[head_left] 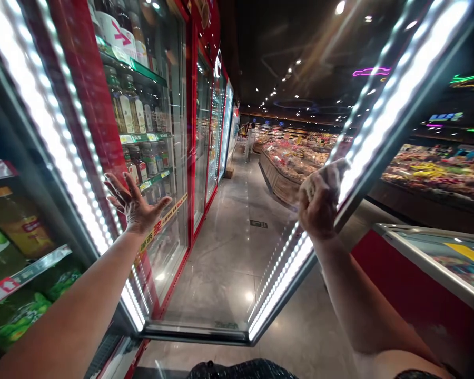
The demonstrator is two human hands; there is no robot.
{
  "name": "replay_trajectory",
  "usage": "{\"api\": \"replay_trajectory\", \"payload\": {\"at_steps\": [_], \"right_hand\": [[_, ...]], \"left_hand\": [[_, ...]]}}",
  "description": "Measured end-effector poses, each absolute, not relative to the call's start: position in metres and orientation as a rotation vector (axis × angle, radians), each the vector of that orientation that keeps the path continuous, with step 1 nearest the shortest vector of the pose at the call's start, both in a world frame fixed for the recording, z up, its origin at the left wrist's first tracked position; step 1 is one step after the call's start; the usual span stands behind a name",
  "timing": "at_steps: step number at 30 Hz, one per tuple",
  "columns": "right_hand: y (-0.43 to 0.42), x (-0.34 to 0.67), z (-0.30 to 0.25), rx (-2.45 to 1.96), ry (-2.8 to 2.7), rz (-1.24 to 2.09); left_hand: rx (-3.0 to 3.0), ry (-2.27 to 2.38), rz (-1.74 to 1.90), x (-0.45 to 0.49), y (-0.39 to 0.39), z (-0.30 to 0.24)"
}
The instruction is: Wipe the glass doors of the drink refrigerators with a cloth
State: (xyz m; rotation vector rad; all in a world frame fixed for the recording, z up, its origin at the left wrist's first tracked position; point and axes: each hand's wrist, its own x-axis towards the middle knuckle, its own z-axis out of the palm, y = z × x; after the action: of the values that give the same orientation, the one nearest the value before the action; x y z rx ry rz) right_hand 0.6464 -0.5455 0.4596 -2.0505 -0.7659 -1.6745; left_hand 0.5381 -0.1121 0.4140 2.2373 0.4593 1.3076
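Gripping the far edge of the glass cooler door with white LED strips along its frame [379, 121], the right hand [319, 202] is curled shut around that lit edge at about three o'clock, its forearm bare and rising from five o'clock. The door stands swung wide open, its glass pane spanning the middle of the view from the hinge at seven o'clock out to two o'clock. The left hand [134, 202] is raised at nine o'clock with the arm stretched straight — fingers spread wide, palm open, holding nothing, in front of the red metal post of the cooler [90, 100]. A yellow strip with dark Chinese characters [164, 221] crosses the next glass door just right of that hand — too blurred to read. Tall bottles with pale labels [132, 108] stand on green-edged shelves at eleven o'clock. Grey polished floor tiles [233, 231] run down the aisle toward twelve o'clock.
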Motion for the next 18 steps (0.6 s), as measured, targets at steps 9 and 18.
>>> {"api": "replay_trajectory", "payload": {"at_steps": [9, 18], "right_hand": [[-0.52, 0.653, 0.448, -2.136, -1.151, -1.724], [-0.501, 0.661, 0.495, -2.007, -0.841, -1.794]], "left_hand": [[2.226, 0.44, 1.362, 0.546, -0.102, 0.4], [2.206, 0.393, 1.276, 0.545, -0.097, 0.398]]}}
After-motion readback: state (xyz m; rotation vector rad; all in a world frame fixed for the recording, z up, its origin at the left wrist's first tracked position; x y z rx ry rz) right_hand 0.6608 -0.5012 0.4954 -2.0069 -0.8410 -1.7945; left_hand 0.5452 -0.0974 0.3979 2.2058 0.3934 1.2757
